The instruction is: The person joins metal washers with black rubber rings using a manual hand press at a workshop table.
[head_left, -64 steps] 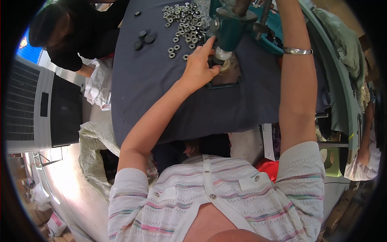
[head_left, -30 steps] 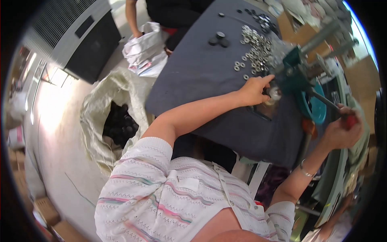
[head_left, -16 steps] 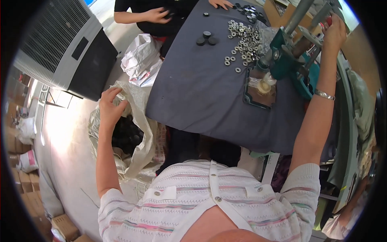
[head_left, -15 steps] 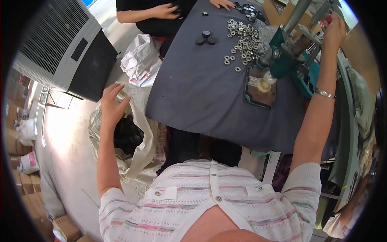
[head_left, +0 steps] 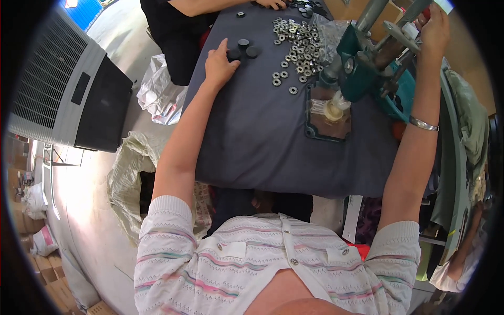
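Note:
My left hand (head_left: 219,61) rests on the grey cloth-covered table (head_left: 252,136), its fingers on the dark round discs (head_left: 242,48) at the far left. Several silver ring-shaped washers (head_left: 295,48) lie scattered just right of them. My right hand (head_left: 434,27), with a metal bangle on the wrist, grips the lever handle of the teal hand press (head_left: 367,73) at the upper right. Under the press head a pale round piece (head_left: 333,110) sits on a dark base plate (head_left: 326,116).
Another person's hand (head_left: 272,4) and dark clothing are at the table's far end. A grey-and-black fan unit (head_left: 63,100) stands on the floor at left. An open sack (head_left: 134,184) with dark contents and a crumpled plastic bag (head_left: 157,94) lie beside the table.
My left hand has come up from the open sack on the floor to the dark discs on the table. My right hand stays up on the press handle.

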